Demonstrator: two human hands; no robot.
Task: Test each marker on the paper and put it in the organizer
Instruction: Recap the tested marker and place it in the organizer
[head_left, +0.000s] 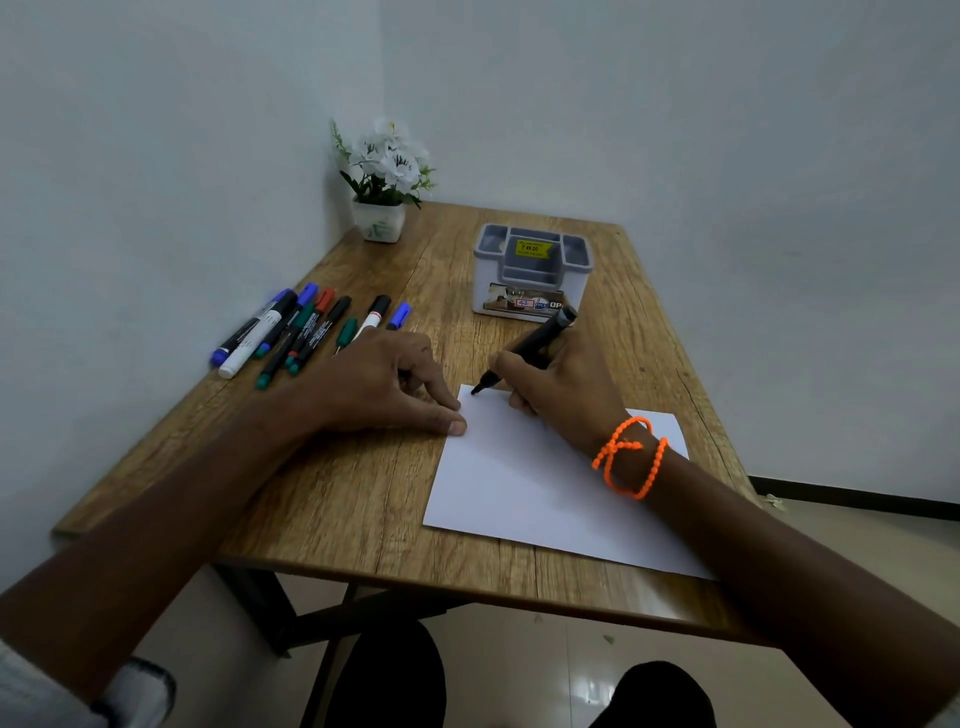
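A white sheet of paper (524, 483) lies on the wooden table (363, 499). My right hand (561, 395) grips a black marker (530, 345), uncapped, with its tip touching the paper's far left corner. My left hand (384, 384) rests flat on the table, its fingertips pressing the paper's left edge; whether it holds the cap I cannot tell. Several markers (301, 327) with blue, green, red and black caps lie in a row at the left. A grey organizer (530, 270) with empty compartments stands behind the paper.
A small white pot of white flowers (382, 182) stands in the table's far left corner against the walls. An orange bead bracelet (631, 457) circles my right wrist. The table's right edge drops to a tiled floor (883, 535).
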